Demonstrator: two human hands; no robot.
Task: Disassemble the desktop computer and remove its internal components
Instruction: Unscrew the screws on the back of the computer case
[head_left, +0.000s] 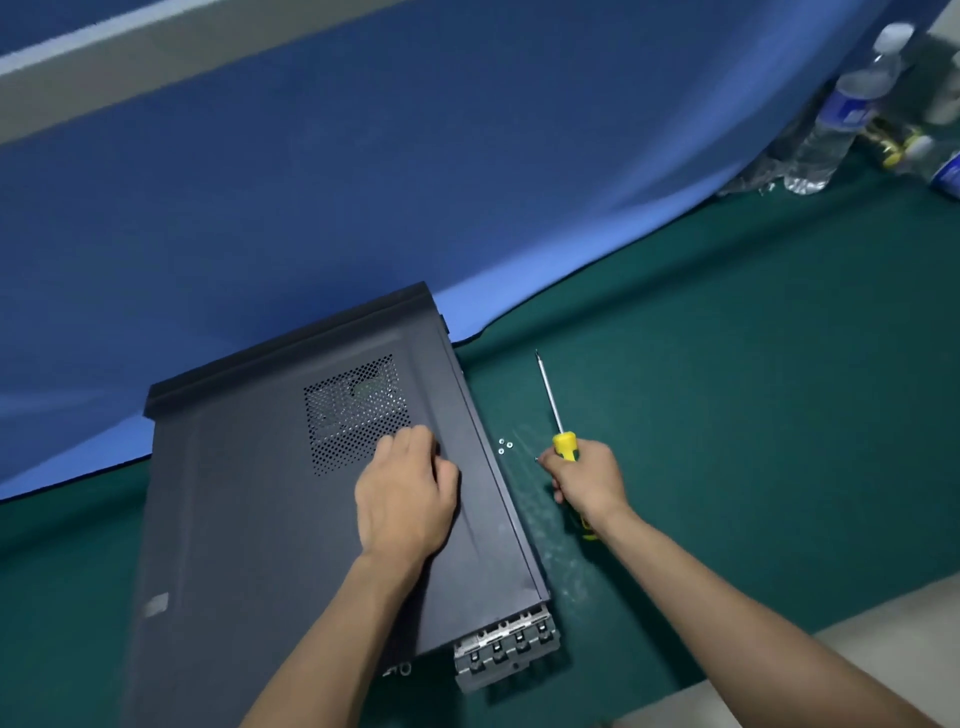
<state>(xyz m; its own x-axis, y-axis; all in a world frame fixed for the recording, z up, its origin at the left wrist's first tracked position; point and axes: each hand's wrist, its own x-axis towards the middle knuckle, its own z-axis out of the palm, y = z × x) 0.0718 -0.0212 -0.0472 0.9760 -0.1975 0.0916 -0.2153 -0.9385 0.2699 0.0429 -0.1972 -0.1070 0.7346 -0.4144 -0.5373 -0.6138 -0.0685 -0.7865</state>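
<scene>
On green mat, screwdriver (558, 423) tip points away.

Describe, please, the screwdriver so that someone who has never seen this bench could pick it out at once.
Start at the black computer case lying flat on the green mat. Just beyond its right edge, past three tiny silver screws, lies the screwdriver, gripped by the right hand. Its yellow handle and thin steel shaft, pointing away from the person, set it apart.

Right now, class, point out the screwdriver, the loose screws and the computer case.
screwdriver (563, 446), head view, on its yellow handle.
loose screws (504, 445), head view, on the small cluster.
computer case (249, 519), head view, on its dark side panel.
</scene>
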